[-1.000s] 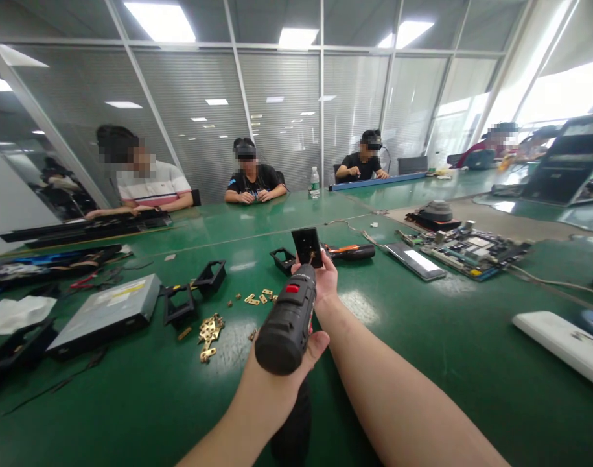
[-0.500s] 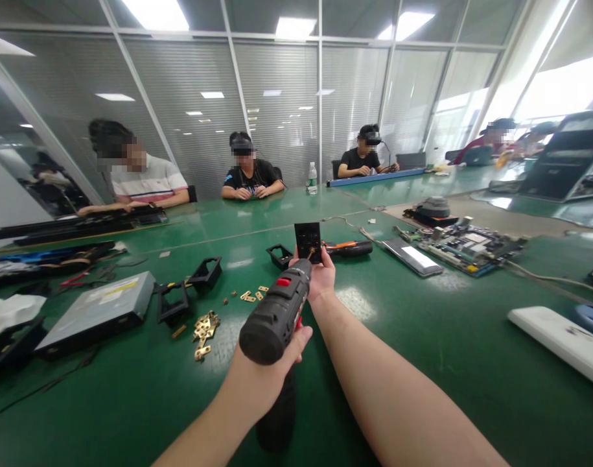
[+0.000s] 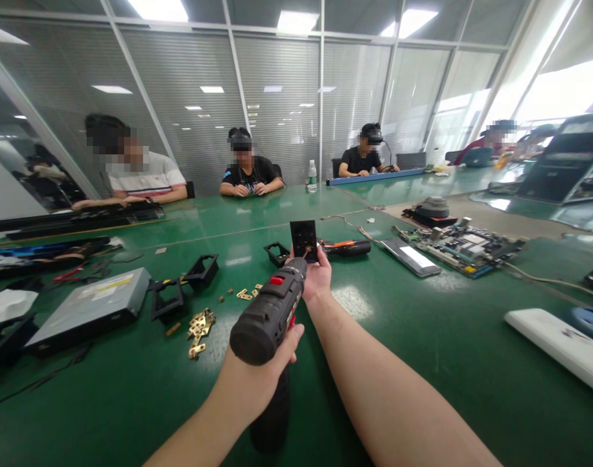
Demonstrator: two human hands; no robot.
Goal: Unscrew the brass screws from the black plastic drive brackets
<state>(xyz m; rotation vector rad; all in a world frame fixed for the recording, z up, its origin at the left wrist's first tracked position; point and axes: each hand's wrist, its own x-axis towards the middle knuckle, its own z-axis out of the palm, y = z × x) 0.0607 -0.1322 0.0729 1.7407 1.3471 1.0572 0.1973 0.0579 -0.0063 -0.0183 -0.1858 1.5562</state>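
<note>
My left hand [image 3: 271, 370] is wrapped around the grip of a black cordless drill [image 3: 267, 318] with a red switch on top. The drill points away from me, its bit tip at a brass-coloured piece on a black square plastic part [image 3: 303, 239]. That part stands upright in my right hand [image 3: 320, 275], whose fingers and thumb hold its lower edge. Whether the bit touches the brass piece I cannot tell. Left of the drill lie several small brass plates [image 3: 199, 331] in a pile, with a few more scattered [image 3: 245, 294]. Black plastic frames [image 3: 202, 271] rest beyond them.
A metal drive box [image 3: 94, 305] lies on the left of the green table. Beyond my right hand is a black and orange tool [image 3: 347, 248]. A phone-like slab [image 3: 410, 256], a circuit board [image 3: 464, 245] and a white bar [image 3: 553, 344] lie right. Several people sit across.
The whole view has shifted slightly, so hands, drill and table items appear a little further left. Drill and black part keep the same position relative to each other.
</note>
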